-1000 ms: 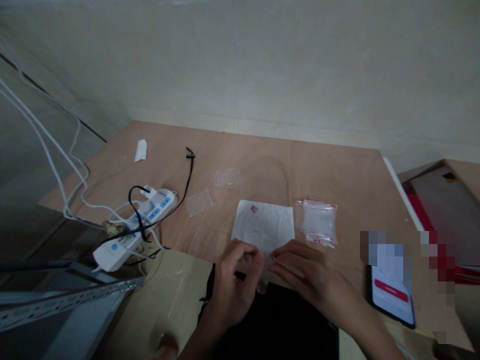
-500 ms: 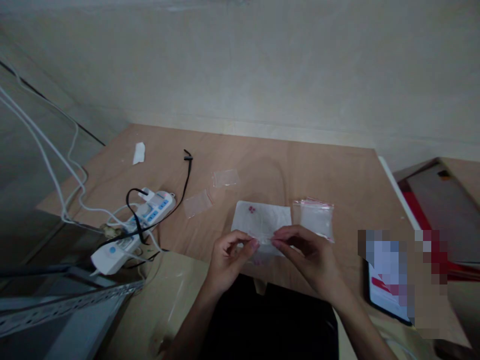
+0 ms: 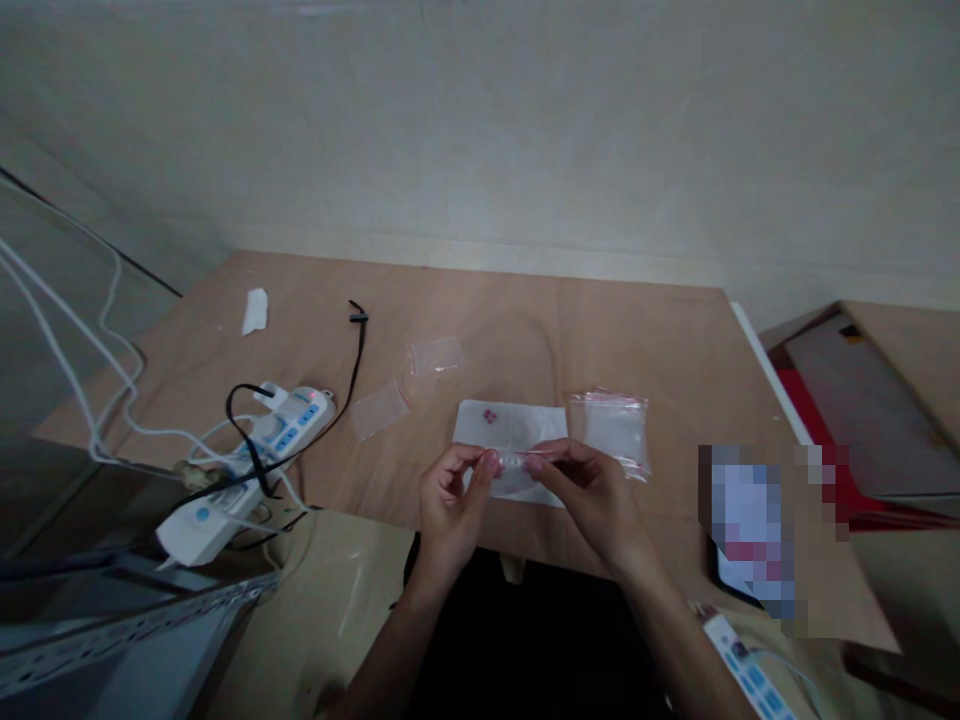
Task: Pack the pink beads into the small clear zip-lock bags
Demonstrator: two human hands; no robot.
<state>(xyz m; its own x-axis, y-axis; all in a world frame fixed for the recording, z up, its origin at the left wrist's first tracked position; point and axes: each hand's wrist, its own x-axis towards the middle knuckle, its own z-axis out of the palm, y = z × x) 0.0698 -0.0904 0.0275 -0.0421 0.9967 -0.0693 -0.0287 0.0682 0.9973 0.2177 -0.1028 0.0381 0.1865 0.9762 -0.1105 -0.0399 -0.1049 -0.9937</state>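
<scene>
My left hand (image 3: 456, 490) and my right hand (image 3: 589, 490) are raised over a white paper sheet (image 3: 517, 418), each closed in a pinch. Stretched between their fingertips is a small clear plastic bag (image 3: 513, 461), with pale bead-like lumps along it and a pinkish edge by the right fingers. Its exact contents are too small to make out. Pink-red bits (image 3: 490, 416) show on the sheet's upper left part. A stack of clear zip bags (image 3: 611, 430) with red edges lies just right of the sheet.
Two single clear bags, one nearer (image 3: 381, 408) and one farther (image 3: 436, 356), lie left of the sheet. A white power strip (image 3: 247, 470) with tangled cables occupies the table's left side. At right are a partly blurred phone (image 3: 739, 580) and another power strip (image 3: 750, 670).
The clear bag, which hung below my fingers with pink spots showing, is now drawn up into a narrow strip between them. Both hands have risen slightly, and the view has shifted.
</scene>
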